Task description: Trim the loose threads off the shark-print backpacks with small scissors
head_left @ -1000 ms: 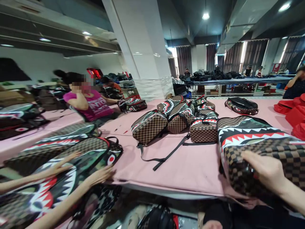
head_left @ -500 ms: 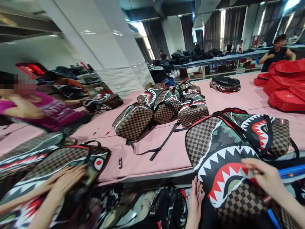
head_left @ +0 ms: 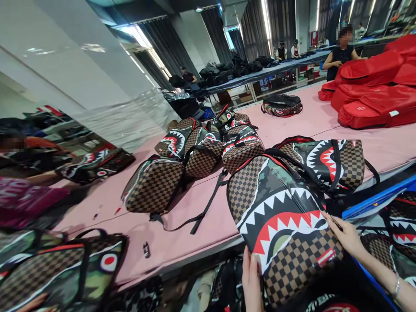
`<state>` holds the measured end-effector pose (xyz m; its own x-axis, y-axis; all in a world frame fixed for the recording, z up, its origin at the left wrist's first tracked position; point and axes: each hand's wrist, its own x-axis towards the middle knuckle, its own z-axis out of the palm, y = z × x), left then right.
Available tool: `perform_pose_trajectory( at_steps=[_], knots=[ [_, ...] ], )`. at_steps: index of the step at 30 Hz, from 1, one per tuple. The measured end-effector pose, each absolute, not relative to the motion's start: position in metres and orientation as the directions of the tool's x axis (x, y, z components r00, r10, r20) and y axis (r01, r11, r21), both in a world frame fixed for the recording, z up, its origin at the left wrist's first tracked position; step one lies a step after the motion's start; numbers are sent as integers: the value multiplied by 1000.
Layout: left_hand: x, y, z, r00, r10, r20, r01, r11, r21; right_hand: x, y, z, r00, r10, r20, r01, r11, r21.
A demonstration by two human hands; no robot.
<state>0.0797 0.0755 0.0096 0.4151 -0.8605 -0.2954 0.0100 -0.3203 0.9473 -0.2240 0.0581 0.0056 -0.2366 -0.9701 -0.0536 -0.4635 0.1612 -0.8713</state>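
Observation:
A checkered backpack with camouflage panels and a printed shark mouth leans over the table's front edge, its front face up. My left hand grips its lower left edge, fingers straight along the side. On the opposite side, my right hand is closed around a slim dark tool, whose exact kind I cannot make out; its fingertips touch the bag's edge. Just behind lies a second shark-mouth backpack, its strap beside the first bag.
Several similar backpacks are piled on the pink table. A small dark item lies near its front edge. Red bags fill the far right. Another person's hand touches a bag at left. A blue edge runs at right.
The view has swung right, so things sit further left. My right hand has moved down along the bag's right edge, and the red-and-white label now shows. The left hand still holds the side.

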Motion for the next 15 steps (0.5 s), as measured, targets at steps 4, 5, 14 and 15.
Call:
perform_pose_trajectory(
  at_steps=[4,5,14,15],
  knots=[
    [82,103,23,398,-888,-229,-282,-356,891,-213,47,-13,-154,-983,-103,-389,156,-908],
    [79,106,24,365,-908,-205,-398,-351,848,-213,41,-20,-147,-983,-113,-370,160,-915],
    [49,65,61,123,-964,235,-830,29,556,-230,20,-58,-425,-878,-220,-296,364,-883],
    [42,55,67,45,-970,238,-791,112,602,-233,27,-58,-461,-858,-229,-281,386,-879]
  ],
)
